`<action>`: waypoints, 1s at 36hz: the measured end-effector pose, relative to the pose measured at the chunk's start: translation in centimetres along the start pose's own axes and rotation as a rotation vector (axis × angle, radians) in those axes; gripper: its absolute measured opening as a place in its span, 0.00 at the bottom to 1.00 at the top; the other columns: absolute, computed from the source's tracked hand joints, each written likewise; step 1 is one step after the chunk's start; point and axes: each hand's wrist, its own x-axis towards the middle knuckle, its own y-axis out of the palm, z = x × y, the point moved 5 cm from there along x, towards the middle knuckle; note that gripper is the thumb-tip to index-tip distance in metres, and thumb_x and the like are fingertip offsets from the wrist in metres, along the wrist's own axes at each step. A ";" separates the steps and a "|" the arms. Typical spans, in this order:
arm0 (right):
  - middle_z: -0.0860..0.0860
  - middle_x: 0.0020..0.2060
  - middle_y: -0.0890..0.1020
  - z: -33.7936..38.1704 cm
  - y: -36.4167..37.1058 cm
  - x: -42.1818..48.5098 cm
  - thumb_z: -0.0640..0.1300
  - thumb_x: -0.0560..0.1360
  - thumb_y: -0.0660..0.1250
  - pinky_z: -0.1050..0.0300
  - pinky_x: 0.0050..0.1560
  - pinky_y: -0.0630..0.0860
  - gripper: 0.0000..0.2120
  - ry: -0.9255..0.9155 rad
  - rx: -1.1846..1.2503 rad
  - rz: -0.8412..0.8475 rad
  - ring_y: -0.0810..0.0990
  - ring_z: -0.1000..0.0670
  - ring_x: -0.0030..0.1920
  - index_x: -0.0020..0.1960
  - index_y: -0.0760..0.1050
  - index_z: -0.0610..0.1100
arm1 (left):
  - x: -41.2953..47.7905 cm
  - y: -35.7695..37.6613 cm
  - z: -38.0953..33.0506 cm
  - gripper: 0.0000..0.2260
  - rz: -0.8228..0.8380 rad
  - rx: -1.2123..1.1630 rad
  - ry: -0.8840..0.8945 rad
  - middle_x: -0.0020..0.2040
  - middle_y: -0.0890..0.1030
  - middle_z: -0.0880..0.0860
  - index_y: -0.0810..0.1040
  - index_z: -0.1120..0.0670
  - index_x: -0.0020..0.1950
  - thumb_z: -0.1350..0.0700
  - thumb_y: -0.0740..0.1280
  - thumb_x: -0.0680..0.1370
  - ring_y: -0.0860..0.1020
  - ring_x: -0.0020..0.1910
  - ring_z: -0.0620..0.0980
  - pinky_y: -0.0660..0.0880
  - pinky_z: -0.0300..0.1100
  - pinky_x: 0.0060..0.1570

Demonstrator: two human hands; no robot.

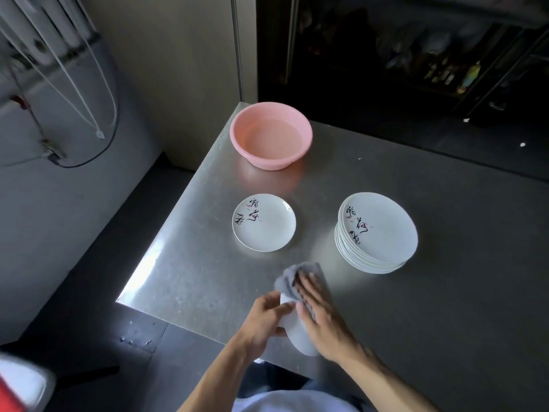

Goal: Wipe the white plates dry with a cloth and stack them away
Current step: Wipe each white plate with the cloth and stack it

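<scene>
- The pink basin (269,162) stands at the far corner of the steel table (445,307); it appears to hold shallow clear water and nothing else.
- Nearer the person than the basin, almost straight in front of it, a single white plate (263,223) lies flat, face up, with black brush lettering; nothing is on it.
- Nearer than the basin and off to its right, well apart from the single plate, is a stack of white plates (377,233); the top one shows the same lettering.
- Farthest from the basin, over the table's near edge, the held plate (298,334) is tipped up on its edge.
- The left hand (264,318) grips that plate, fingers curled round its rim.
- The right hand (320,313) has straight fingers, pressing a grey cloth (286,278) flat against the plate's face.
- The cloth bunches up above the plate, on the basin side.
</scene>
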 end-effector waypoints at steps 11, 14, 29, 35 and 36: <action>0.55 0.69 0.69 -3.3 -2.2 2.1 0.51 0.85 0.50 0.61 0.69 0.64 0.19 0.500 0.255 -0.248 0.69 0.52 0.72 0.75 0.66 0.57 | 0.0 0.5 0.1 0.10 0.015 -0.177 0.024 0.54 0.85 0.57 0.86 0.50 0.53 0.59 0.72 0.73 0.84 0.51 0.54 0.83 0.54 0.48; 0.66 0.72 0.66 -0.3 -2.1 2.3 0.51 0.86 0.51 0.71 0.70 0.57 0.18 0.253 0.253 -0.203 0.62 0.61 0.75 0.74 0.65 0.64 | 0.5 0.4 -0.3 0.15 -0.013 -0.124 0.007 0.52 0.87 0.54 0.86 0.48 0.57 0.56 0.69 0.72 0.85 0.49 0.52 0.82 0.46 0.44; 0.62 0.79 0.57 0.6 0.6 -0.9 0.56 0.84 0.53 0.58 0.79 0.51 0.21 0.031 0.105 -0.021 0.51 0.57 0.80 0.77 0.61 0.57 | 0.2 -0.4 0.0 0.09 0.011 -0.004 0.018 0.56 0.86 0.62 0.85 0.57 0.59 0.60 0.71 0.79 0.84 0.51 0.56 0.81 0.55 0.53; 0.58 0.79 0.55 -0.6 -0.8 0.2 0.47 0.85 0.56 0.55 0.79 0.52 0.22 0.239 0.125 -0.152 0.50 0.54 0.80 0.78 0.61 0.48 | 0.3 -0.1 1.1 0.10 0.013 -0.201 0.042 0.54 0.86 0.62 0.83 0.61 0.61 0.62 0.71 0.81 0.84 0.50 0.56 0.82 0.48 0.48; 0.57 0.79 0.55 -1.2 -1.2 0.7 0.48 0.85 0.54 0.55 0.79 0.53 0.22 0.381 0.190 -0.189 0.52 0.54 0.80 0.79 0.60 0.47 | 0.4 -0.1 1.2 0.09 0.008 -0.219 0.034 0.54 0.85 0.61 0.82 0.60 0.61 0.63 0.71 0.80 0.83 0.49 0.55 0.81 0.48 0.47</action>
